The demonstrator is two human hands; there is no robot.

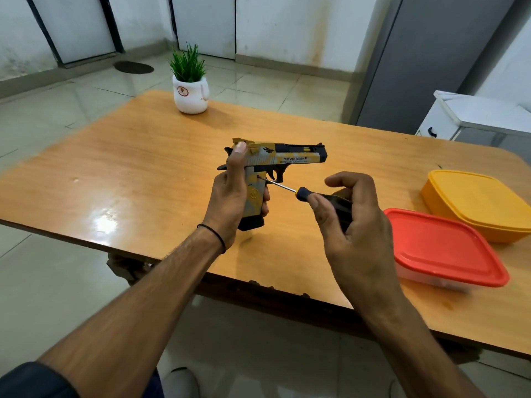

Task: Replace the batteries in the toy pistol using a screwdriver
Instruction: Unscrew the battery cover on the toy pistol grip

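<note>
A yellow, grey and black toy pistol (pixel 287 157) is held upright above the wooden table (pixel 138 173), barrel pointing right. My left hand (pixel 232 196) grips its handle from behind, thumb up on the rear of the slide. My right hand (pixel 349 222) holds a screwdriver (pixel 304 193) by its dark handle. The thin metal shaft runs up and left, and its tip sits at a small hole on the upper part of the grip, just behind the trigger.
A red-lidded plastic box (pixel 442 248) lies at the table's right front, with a yellow box (pixel 479 202) behind it. A white pot with a green plant (pixel 190 91) stands at the far edge. A white cabinet (pixel 471 116) is off to the right.
</note>
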